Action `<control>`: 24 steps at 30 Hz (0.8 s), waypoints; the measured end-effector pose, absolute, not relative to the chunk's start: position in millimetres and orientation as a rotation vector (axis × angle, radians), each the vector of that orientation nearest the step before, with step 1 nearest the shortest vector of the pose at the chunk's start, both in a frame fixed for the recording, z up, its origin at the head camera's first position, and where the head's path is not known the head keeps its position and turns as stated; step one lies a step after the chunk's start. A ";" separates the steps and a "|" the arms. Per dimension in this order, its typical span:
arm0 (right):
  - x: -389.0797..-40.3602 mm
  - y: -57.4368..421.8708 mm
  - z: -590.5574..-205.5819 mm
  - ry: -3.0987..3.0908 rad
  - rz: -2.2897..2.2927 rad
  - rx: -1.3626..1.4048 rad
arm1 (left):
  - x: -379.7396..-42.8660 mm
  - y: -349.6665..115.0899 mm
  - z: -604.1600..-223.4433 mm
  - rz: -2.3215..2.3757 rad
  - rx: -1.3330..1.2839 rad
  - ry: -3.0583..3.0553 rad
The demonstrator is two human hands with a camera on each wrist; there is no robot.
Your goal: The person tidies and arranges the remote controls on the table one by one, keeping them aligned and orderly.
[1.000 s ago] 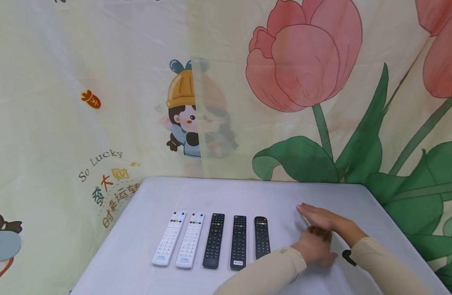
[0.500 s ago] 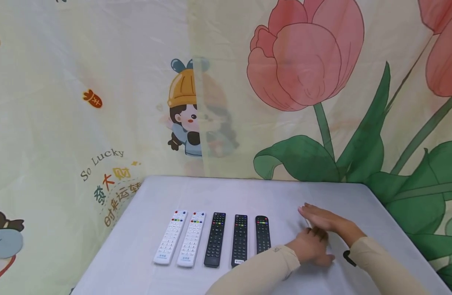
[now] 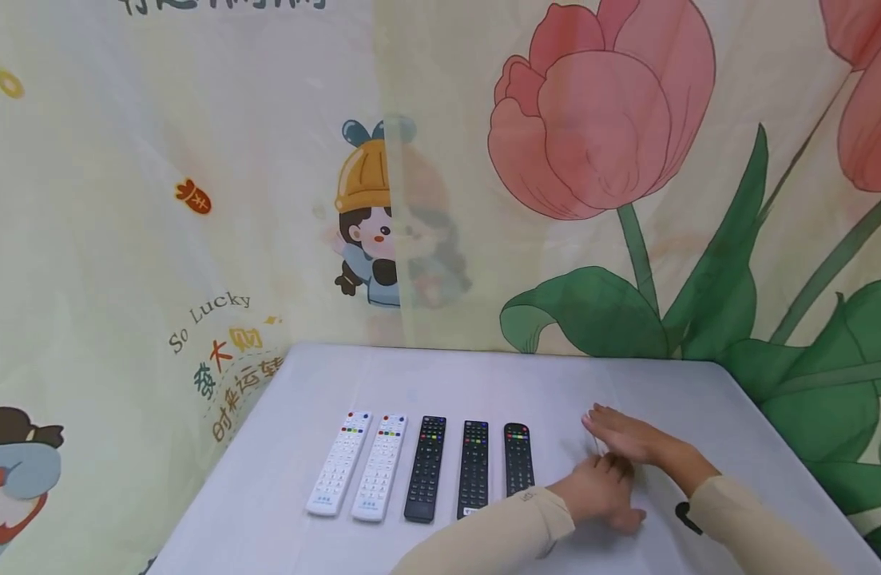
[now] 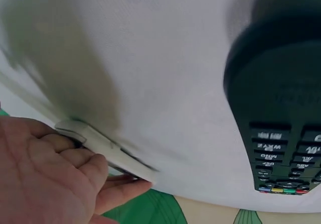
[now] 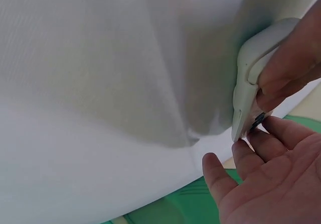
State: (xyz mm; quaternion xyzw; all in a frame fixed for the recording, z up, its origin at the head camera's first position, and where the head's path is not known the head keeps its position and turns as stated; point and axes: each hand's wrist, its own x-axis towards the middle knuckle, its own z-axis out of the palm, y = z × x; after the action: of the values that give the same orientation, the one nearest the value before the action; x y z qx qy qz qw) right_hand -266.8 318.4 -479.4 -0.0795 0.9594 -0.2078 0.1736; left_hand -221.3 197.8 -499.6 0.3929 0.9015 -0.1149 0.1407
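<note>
A white remote control (image 4: 115, 151) stands tilted on its edge between my two hands, at the right of the table; in the head view the hands mostly hide it. My left hand (image 3: 600, 491) holds the near, rounded end of this remote (image 5: 246, 91) with curled fingers. My right hand (image 3: 634, 438) reaches over from the right with fingers stretched out, and its fingertips (image 5: 241, 148) touch the far end. Nearest to the left forearm lies a black remote (image 3: 518, 459) with a rounded top, its lower end hidden by the sleeve.
Left of the hands, more remotes lie in a row: a black one (image 3: 473, 467), another black one (image 3: 425, 471), a white one (image 3: 379, 471) and a second white one (image 3: 339, 465). A white cloth covers the table (image 3: 267, 495). Behind it hangs a printed curtain (image 3: 440, 335).
My left hand has shifted slightly left and towards me. The right hand stays nearly in place over the white remote. The head view has turned slightly; the row of remotes lies unchanged.
</note>
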 end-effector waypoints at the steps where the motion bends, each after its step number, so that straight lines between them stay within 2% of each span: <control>1: -265.2 317.1 -481.5 2.719 -0.577 -0.235 | -221.2 197.1 -503.4 -0.321 1.142 2.592; 9: -258.7 301.7 -477.8 2.739 -0.576 -0.289 | -223.8 187.0 -522.3 -0.394 1.212 2.651; 24: -254.2 283.5 -485.1 2.734 -0.547 -0.294 | -214.4 162.6 -523.2 -0.408 1.266 2.617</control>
State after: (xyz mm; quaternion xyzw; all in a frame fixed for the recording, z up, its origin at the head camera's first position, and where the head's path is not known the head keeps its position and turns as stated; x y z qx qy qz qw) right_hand -254.2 283.5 -485.1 -0.1035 0.9613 -0.1922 0.1682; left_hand -214.4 162.6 -523.2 0.4290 0.8867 -0.1383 0.1030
